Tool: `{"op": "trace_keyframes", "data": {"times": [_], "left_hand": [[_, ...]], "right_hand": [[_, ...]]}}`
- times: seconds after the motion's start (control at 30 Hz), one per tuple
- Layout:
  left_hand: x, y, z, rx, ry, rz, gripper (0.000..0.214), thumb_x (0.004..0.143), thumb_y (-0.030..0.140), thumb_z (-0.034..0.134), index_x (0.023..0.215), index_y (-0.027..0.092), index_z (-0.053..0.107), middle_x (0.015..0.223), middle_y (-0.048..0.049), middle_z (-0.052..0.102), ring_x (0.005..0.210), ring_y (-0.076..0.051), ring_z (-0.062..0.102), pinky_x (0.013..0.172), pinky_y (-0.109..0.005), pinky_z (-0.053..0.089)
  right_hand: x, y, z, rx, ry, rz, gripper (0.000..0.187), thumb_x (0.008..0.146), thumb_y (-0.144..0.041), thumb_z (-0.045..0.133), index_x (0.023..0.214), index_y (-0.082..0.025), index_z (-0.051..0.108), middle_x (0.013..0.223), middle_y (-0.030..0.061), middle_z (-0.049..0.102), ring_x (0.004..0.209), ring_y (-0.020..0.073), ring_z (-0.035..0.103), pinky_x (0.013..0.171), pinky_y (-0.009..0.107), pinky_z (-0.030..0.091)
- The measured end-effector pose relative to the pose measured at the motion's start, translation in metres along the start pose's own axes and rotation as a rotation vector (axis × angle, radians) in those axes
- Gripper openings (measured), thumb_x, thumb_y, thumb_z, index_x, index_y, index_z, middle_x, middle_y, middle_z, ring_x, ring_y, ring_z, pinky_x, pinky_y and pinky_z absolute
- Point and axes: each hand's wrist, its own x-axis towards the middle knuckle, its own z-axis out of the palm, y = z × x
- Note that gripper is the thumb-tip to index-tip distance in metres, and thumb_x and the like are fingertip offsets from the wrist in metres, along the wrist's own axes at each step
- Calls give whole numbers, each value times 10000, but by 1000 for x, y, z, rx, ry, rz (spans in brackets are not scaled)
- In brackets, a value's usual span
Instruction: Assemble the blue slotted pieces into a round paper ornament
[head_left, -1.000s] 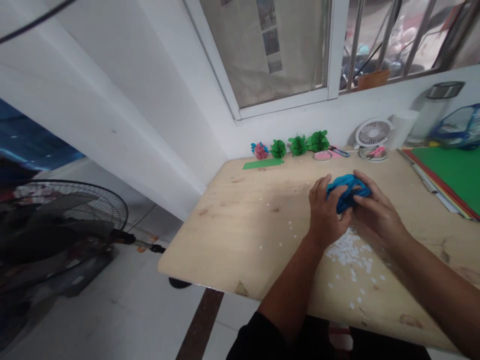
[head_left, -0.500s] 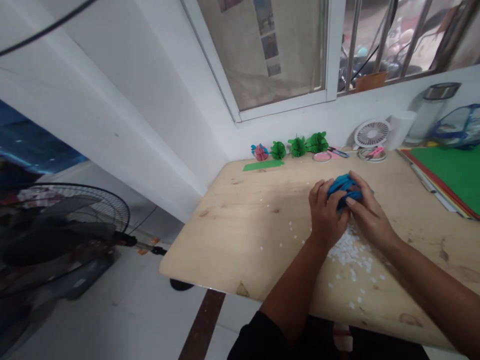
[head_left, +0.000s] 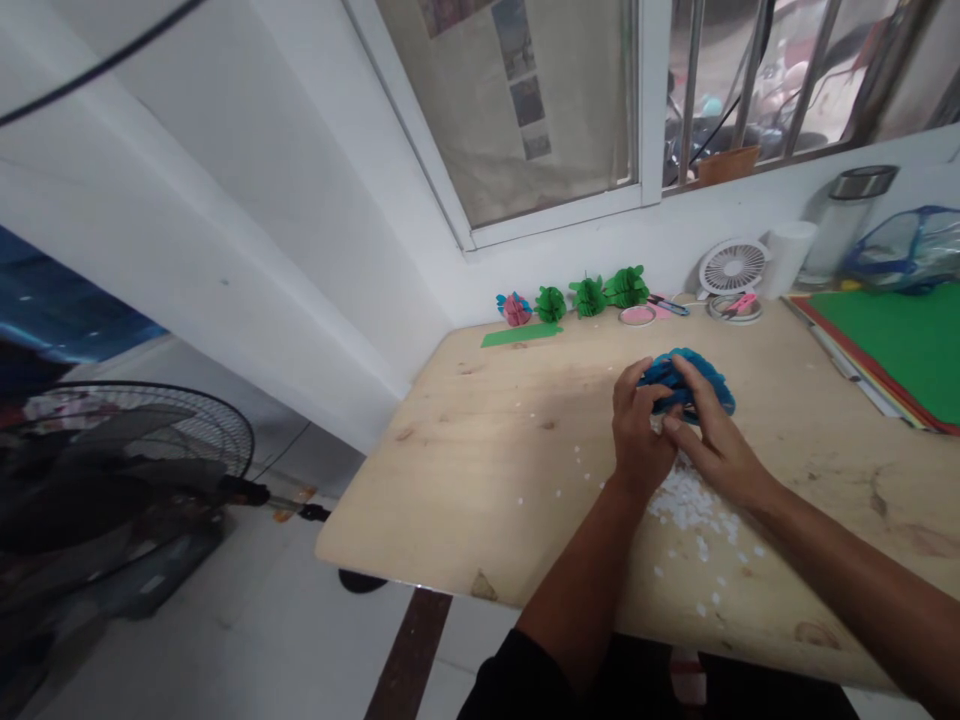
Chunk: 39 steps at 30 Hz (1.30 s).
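Both hands work a blue folded-paper ornament [head_left: 701,376] over the wooden table [head_left: 495,480]. My left hand [head_left: 637,425] curls its fingers round the ornament's near left side. My right hand [head_left: 709,440] pinches the front of it from the right, fingers pressed together. A heap of small white paper scraps [head_left: 694,505] lies on the table just below the hands. The ornament's underside is hidden by my fingers.
Along the far edge by the wall stand a pink-and-blue paper ornament [head_left: 514,308], three green ones [head_left: 589,294], a green paper strip [head_left: 521,335], tape rolls, a small white fan [head_left: 732,268] and a jar [head_left: 844,220]. Coloured sheets [head_left: 896,345] lie at right. A floor fan [head_left: 124,470] stands at left.
The hands and the blue ornament have shifted slightly left and nearer; my right hand slid from on top of the ornament to its front, leaving more blue paper showing.
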Motion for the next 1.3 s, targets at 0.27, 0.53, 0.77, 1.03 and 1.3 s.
{"op": "trace_keyframes", "data": {"times": [0.27,0.53,0.77,1.03,1.3], "left_hand": [[0,-4,0,28,-23,16,109,922,272,571,992,200,615,1307,-140,596,1236,-256,582,1028,-465,498],[2,-10,-2,-32,13,-95,110,930,267,553,976,203,629,1105,-103,706,1096,-214,656,957,-412,538],[5,-19,-4,-161,212,-392,156,877,316,608,931,175,645,981,-71,705,962,-177,671,893,-339,540],[10,-25,-6,-361,338,-568,216,804,329,667,930,155,656,948,-74,709,876,-164,673,833,-301,538],[10,-23,-4,-403,305,-586,224,779,338,696,908,156,670,915,-64,709,866,-162,676,835,-298,538]], "right_hand": [[0,0,1,-15,-12,-13,707,959,-411,489,1586,-284,187,1613,101,324,1484,286,300,1193,495,281],[-1,5,3,29,-30,55,675,962,-441,466,1575,-291,226,1624,81,314,1487,287,293,1194,502,277],[0,-6,0,129,3,140,540,970,-428,464,1492,-305,405,1375,90,621,1274,269,582,1069,489,460],[8,2,-8,83,314,236,474,917,-472,538,1339,-262,589,1223,125,692,1137,296,648,1007,515,496],[12,32,0,247,273,417,629,758,-526,714,1306,-245,587,1238,126,668,1130,290,643,960,490,526]]}}
